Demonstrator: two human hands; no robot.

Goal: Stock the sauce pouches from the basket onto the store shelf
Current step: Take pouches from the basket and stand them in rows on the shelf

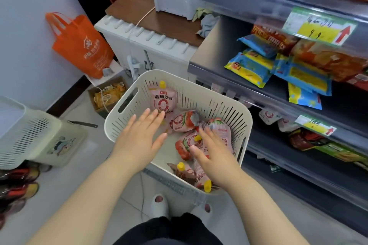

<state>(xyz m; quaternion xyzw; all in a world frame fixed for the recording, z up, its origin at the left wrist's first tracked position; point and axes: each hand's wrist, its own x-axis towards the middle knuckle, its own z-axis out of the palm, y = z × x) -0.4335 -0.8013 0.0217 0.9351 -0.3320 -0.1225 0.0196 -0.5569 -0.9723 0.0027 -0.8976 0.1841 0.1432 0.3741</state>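
Ok so the white basket point(229, 103) is dead centre, right below me, with a heap of pink, yellow-capped sauce pouches point(185, 123) in it. An upright pouch point(162, 99) leans on the wall at the basket's 11 o'clock, and the rest lie jumbled from the middle round to 5 o'clock. Both hands are apart, fingers straight, gripping nothing. The left hand point(137, 139) hovers flat over the 9 o'clock side, fingertips just beside that upright pouch. The right hand point(215, 155) lies palm down on the heap around 4 o'clock; can't tell how hard it presses. The store shelf point(219, 45) runs along the basket's 3 o'clock side, with blue and yellow snack packets point(251, 69) at 2 o'clock. An orange tote bag point(83, 45) sits at 10 o'clock and a second basket point(39, 137) at 9 o'clock.
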